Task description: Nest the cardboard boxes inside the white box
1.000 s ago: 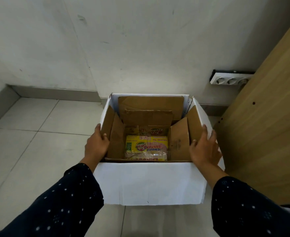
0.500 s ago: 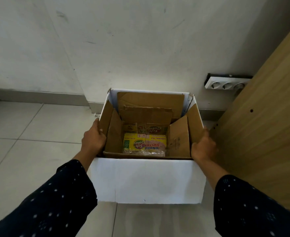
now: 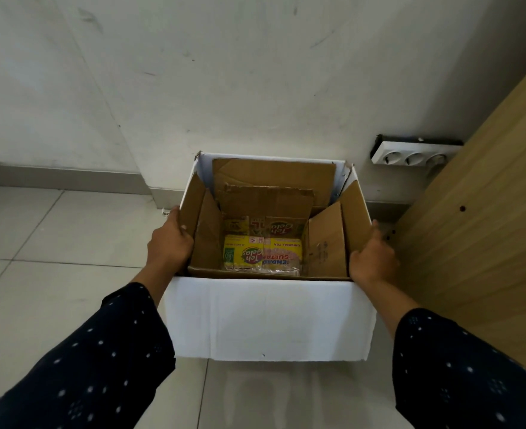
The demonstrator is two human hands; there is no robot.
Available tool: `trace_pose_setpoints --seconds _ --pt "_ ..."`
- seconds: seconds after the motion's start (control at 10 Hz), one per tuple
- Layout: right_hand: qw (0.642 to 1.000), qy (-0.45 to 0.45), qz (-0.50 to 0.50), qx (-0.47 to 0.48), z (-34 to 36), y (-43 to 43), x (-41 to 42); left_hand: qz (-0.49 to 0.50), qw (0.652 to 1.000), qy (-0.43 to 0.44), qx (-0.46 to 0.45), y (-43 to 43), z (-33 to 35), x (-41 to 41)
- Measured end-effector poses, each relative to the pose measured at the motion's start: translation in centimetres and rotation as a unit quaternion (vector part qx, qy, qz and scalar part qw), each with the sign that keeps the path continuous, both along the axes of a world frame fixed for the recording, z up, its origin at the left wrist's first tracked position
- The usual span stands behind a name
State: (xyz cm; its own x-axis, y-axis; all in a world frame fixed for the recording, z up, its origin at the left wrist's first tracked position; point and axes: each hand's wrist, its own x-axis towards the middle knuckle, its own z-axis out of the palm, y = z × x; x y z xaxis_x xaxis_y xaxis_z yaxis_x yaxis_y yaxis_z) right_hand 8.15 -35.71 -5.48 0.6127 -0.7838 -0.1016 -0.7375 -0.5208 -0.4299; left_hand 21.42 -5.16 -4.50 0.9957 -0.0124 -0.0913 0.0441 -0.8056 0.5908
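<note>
White rectangular cardboard box (image 3: 268,317) sits mid-frame, open-topped; its underside isn't visible. Brown corrugated cardboard boxes (image 3: 274,199) nested inside, flaps up. Yellow tea carton (image 3: 263,253) at the bottom, partly hidden by flaps, print upside down. Left hand (image 3: 170,243) grasps the left rim, fingers hidden inside. Right hand (image 3: 371,258) presses the right wall; can't tell whether it's gripping. Pale wooden panel (image 3: 484,218) close on the right, white socket strip (image 3: 410,154) upper right, grey tiled floor (image 3: 54,243) left.

Cardboard boxes (image 3: 326,243) inside white box (image 3: 268,317)
</note>
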Motion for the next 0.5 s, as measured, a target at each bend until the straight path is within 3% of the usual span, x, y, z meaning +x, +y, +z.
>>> trace_pose_setpoints --seconds 0.3,0.4,0.5 --pt "0.998 0.048 0.016 0.024 1.6 -0.1 -0.3 -0.034 0.998 0.035 0.028 1.3 1.4 -0.4" --pt "0.996 0.042 0.062 -0.053 4.2 1.0 -0.2 -0.059 0.991 -0.004 0.12 0.9 3.4 -1.1" --pt "0.988 0.018 0.132 -0.072 6.0 2.1 -0.3 -0.091 0.985 -0.036 0.145 0.5 4.9 -2.0"
